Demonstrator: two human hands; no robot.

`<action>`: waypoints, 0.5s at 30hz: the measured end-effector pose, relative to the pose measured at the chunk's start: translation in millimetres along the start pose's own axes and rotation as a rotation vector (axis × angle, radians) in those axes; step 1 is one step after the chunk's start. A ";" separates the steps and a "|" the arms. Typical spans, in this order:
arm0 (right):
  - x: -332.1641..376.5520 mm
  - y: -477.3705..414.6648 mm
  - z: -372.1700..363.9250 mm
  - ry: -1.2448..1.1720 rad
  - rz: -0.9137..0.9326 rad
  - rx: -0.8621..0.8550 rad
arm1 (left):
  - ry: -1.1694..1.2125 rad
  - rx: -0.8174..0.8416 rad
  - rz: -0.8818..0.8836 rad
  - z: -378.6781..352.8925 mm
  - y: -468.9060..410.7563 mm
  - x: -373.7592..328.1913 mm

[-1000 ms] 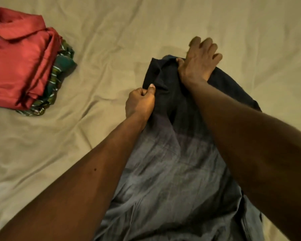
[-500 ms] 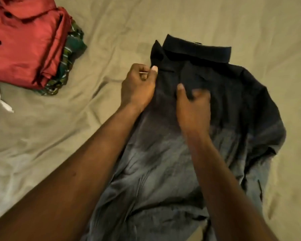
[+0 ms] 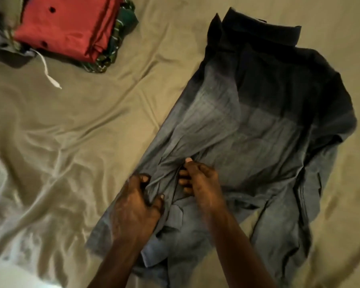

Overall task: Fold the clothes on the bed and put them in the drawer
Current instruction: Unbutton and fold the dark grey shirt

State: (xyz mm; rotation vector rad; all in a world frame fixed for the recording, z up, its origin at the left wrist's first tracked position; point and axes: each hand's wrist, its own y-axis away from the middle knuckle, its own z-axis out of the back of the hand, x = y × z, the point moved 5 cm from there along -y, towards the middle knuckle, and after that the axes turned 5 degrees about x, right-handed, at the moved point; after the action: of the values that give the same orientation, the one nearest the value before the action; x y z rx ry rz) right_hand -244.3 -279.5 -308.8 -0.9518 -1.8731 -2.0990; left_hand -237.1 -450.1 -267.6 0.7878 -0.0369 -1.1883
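The person is leaning over the bed sheet [image 3: 87, 125] and working on the grey shirt [image 3: 247, 125], which is lying spread in the middle of the bed, right of a stack where a folded red shirt [image 3: 67, 28] is sitting on a green patterned garment [image 3: 114, 48]. The left hand [image 3: 136, 206] is clutching a bunch of cloth low on the shirt, fingers curled into it. Just beside it, the right hand [image 3: 200, 179] is pinching a ridge of the same fabric. To my eye they are straightening the front before folding. Doing that well is going to mean pulling evenly toward the hem with both hands so the creases between them are flattening rather than gathering, and lining the front edges up first. The shirt's long axis is running from the person's near left toward the far right, with the dark collar [image 3: 262, 32] pointing away from them and the pale hem lying nearest.
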 end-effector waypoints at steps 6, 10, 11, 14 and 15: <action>7.2 22.4 -0.1 -0.086 0.036 0.132 | -0.031 -0.198 -0.306 15.5 35.0 -13.3; -9.0 45.2 -15.2 -0.388 -0.178 0.454 | -0.050 -0.089 -0.759 0.1 69.8 -31.4; -10.8 48.1 -15.1 -0.466 -0.205 0.460 | 0.057 -0.107 -0.749 4.1 73.1 -30.0; -14.6 47.7 -4.6 -0.596 -0.212 0.451 | 0.393 -0.189 -0.447 14.2 59.6 -4.2; -14.9 48.6 -1.3 -0.619 -0.177 0.456 | 0.490 -0.057 -0.329 8.5 51.3 4.7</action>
State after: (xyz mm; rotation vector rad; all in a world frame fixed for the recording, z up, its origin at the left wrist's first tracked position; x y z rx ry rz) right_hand -207.8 -294.4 -276.8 -1.4571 -2.6532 -1.4159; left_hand -197.0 -451.2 -234.0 1.0420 0.5458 -1.2659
